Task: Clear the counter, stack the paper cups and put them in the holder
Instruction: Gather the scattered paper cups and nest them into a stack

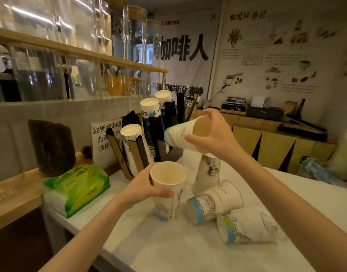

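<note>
My left hand (pixel 144 186) grips an upright paper cup (pixel 168 193) by its rim, its mouth facing up, low over the white counter (pixel 188 248). My right hand (pixel 213 134) holds a second paper cup (pixel 184 134) tilted on its side in the air above it, mouth toward me. An upside-down cup (pixel 208 173) stands under my right wrist. Two more cups (pixel 213 201) (pixel 251 228) lie on their sides on the counter. The black and brown slotted cup holder (pixel 160 142) stands behind, with stacks of cups (pixel 151 112) leaning in its slots.
A green tissue pack (pixel 78 187) lies at the counter's left. A dark jar (pixel 52 146) and a printed sign (pixel 103 140) sit behind it below a glass screen. Low cabinets with a printer (pixel 267 112) line the far wall.
</note>
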Demonstrator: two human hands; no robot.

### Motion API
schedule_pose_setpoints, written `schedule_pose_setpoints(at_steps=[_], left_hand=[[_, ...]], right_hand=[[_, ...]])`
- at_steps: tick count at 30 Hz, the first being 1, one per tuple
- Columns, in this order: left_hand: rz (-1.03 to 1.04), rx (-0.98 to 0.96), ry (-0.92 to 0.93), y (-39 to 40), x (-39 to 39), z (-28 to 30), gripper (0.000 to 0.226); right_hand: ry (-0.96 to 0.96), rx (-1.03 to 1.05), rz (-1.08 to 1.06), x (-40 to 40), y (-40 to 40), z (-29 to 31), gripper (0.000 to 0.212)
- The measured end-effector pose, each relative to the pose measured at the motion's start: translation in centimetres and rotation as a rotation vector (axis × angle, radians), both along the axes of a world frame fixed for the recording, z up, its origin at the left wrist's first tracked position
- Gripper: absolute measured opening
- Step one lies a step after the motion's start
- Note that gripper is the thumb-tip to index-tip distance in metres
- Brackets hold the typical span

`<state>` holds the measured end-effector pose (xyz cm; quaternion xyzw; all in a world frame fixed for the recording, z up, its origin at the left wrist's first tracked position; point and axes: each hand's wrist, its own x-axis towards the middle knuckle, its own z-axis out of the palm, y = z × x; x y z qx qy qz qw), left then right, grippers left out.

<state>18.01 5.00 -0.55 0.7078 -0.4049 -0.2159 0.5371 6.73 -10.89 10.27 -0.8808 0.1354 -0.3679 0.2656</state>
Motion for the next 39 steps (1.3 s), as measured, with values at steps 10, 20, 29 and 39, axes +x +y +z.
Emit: schedule_pose_setpoints(at_steps=[10, 20, 29, 39], left_hand=[[0.209, -0.134, 0.069, -3.7, 0.7, -2.1, 0.074], [0.165, -0.161, 0.058, -3.1, 1.1, -2.6, 0.074], [0.151, -0.138, 0.042, -3.2, 0.6, -2.6, 0.081], [0.25, -0.215, -0.485, -2.6, -1.1, 2.1, 0.116]], right_hand=[[0.128, -0.074, 0.041, -0.5, 1.4, 4.0, 0.062], [0.429, -0.095, 0.134, 3.7, 3.4, -0.9, 0.058], [0.481, -0.145, 0.109, 5.1, 3.7, -6.6, 0.057], [0.197, 0.158, -0.007, -1.2, -1.4, -4.2, 0.043]])
